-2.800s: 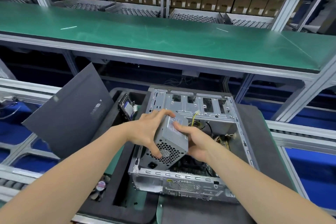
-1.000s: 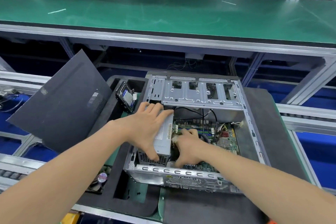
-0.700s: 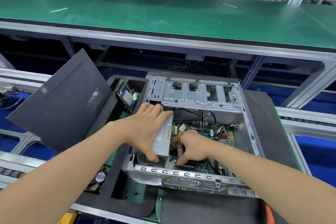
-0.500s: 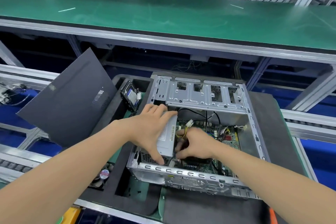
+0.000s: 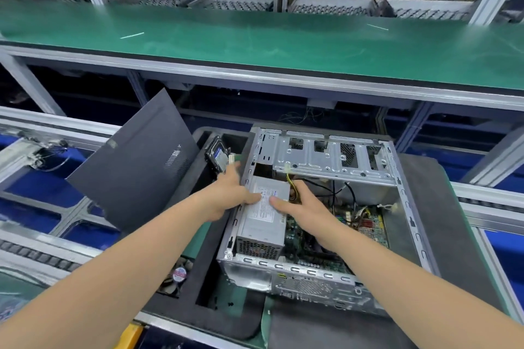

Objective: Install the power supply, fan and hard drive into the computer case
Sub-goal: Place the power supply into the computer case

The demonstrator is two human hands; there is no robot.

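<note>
- Side panel: taken off, propped on edge at far left, well clear of the opening.
- Fan: lying in a cutout of the foam tray, near-left of the case; not yet fitted.
- Hard drive: standing tilted in a far tray pocket, just beyond the left fingertips; not yet fitted.
- Left hand: straddling the case's left wall, fingers stretched outside it, thumb flat on the label; probably bracing, though finger contact with the wall is hard to make out.
- Power supply: inside the case, tight along the left wall, vent grille toward the near rim; apparently seated.
- Right hand: spread, fingers straight, one fingertip pressing the unit's top beside the left thumb, palm over the yellow cables; likely pushing leftward and down.
- Computer case: open side up, metal rims all round; free room to the right above the motherboard, crossed by loose leads.
</note>
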